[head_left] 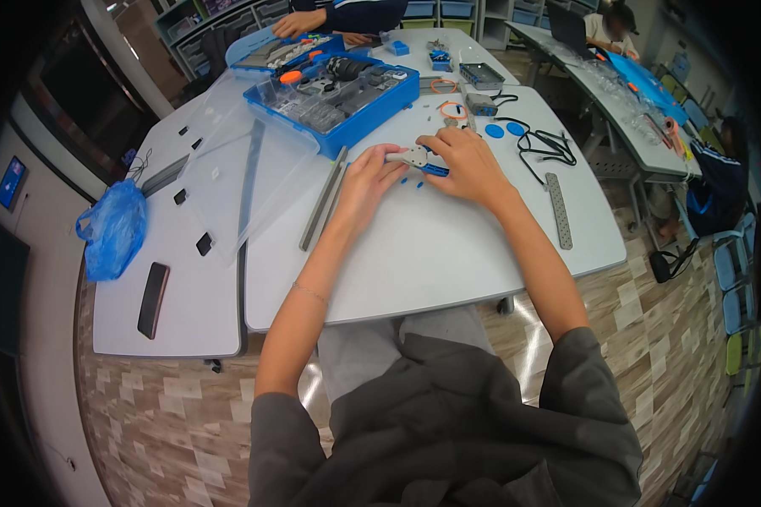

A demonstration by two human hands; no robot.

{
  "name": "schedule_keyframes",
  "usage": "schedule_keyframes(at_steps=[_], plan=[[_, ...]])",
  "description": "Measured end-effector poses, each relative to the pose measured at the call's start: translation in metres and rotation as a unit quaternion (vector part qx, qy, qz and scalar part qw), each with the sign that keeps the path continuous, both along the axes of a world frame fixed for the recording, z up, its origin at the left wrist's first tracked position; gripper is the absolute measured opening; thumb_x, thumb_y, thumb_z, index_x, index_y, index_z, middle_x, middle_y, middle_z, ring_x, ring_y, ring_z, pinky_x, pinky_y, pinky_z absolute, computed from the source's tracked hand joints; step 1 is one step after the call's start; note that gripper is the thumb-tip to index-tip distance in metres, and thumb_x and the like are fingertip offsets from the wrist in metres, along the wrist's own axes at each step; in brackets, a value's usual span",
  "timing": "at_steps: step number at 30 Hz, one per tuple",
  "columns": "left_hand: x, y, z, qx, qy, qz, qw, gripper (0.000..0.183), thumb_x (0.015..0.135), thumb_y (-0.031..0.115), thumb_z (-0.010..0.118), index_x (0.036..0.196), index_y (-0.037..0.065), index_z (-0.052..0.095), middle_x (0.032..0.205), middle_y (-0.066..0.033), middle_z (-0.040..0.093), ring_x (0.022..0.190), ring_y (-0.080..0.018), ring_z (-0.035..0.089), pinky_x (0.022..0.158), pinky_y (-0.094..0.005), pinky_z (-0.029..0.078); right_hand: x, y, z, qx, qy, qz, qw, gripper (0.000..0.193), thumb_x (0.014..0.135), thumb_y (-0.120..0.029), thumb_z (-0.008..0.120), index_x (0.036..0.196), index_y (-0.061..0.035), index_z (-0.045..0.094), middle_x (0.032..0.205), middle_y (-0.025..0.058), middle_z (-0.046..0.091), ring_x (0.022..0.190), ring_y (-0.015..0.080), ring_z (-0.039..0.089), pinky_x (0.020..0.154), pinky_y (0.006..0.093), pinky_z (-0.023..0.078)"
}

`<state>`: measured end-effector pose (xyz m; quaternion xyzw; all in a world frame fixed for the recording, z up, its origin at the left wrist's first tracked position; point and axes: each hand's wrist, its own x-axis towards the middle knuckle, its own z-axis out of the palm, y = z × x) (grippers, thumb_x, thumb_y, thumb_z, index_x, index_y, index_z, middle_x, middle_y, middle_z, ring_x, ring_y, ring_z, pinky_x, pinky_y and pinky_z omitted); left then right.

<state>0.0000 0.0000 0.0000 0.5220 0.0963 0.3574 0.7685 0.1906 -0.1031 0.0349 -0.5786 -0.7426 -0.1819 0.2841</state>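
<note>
A small grey and blue building-kit assembly [418, 158] lies on the white table [431, 253] between both hands. My left hand [369, 173] pinches its grey left end. My right hand [463, 162] curls over its blue right end from above. A few tiny blue pins [407, 181] lie just below the piece. A long grey perforated beam [323, 199] rests left of my left hand.
An open blue parts box [334, 95] with a clear lid [228, 177] stands at the back left. Black cables [543, 145], blue discs [495, 131], orange rings and a grey beam [558, 211] lie at the right. A phone [152, 300] and blue bag [112, 230] sit far left. Other people work at the far tables.
</note>
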Motion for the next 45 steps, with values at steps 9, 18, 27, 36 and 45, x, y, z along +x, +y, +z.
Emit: schedule_keyframes(at_steps=[9,18,27,36,45], plan=[[-0.002,0.005,0.001,-0.013,0.031,-0.015,0.999,0.041,0.105,0.035,0.046,0.116,-0.004,0.056,0.114,-0.0229,0.063,0.11,-0.0287,0.064,0.099,-0.0402,0.052,0.002,0.003,-0.005,0.011,0.025,-0.003,1.0,0.05,0.066,-0.02,0.08,0.113,-0.0111,0.064,0.093,0.007,0.06,0.09,0.0257,0.058,0.079,0.0379,0.044],[-0.005,0.0,-0.001,0.024,0.102,-0.003,0.995,0.038,0.103,0.036,0.051,0.105,-0.001,0.058,0.09,-0.0104,0.064,0.079,-0.0183,0.064,0.076,-0.0303,0.053,0.003,0.001,-0.002,0.008,-0.043,0.003,0.999,0.051,0.066,-0.025,0.081,0.111,-0.0105,0.063,0.094,0.0073,0.059,0.094,0.025,0.057,0.082,0.0383,0.042],[-0.009,-0.002,0.0,0.201,0.229,0.097,0.948,0.043,0.107,0.04,0.038,0.096,0.004,0.057,0.069,0.0036,0.042,0.06,-0.0053,0.037,0.054,-0.0212,0.03,-0.001,0.009,-0.022,-0.026,-0.06,-0.025,0.998,0.04,0.08,-0.042,0.073,0.094,-0.0046,0.066,0.069,0.0103,0.064,0.067,0.0256,0.066,0.059,0.0394,0.049],[-0.017,0.005,0.009,0.283,0.132,0.235,0.921,0.041,0.107,0.034,0.037,0.091,0.002,0.056,0.065,0.0029,0.036,0.059,-0.0068,0.032,0.054,-0.0256,0.029,-0.059,0.002,-0.011,-0.199,0.436,0.069,0.875,0.053,0.09,-0.051,0.063,0.067,-0.0031,0.061,0.052,0.0085,0.056,0.04,0.0184,0.052,0.042,0.0309,0.041],[-0.046,-0.063,0.052,0.423,0.206,0.167,0.867,0.025,0.1,0.021,0.048,0.086,0.003,0.058,0.062,-0.004,0.044,0.056,-0.0094,0.04,0.053,-0.0286,0.036,-0.095,-0.11,0.028,-0.43,0.769,0.156,0.448,0.052,0.093,-0.052,0.06,0.076,-0.003,0.055,0.052,-0.0027,0.043,0.036,0.0031,0.031,0.034,0.0206,0.022]])
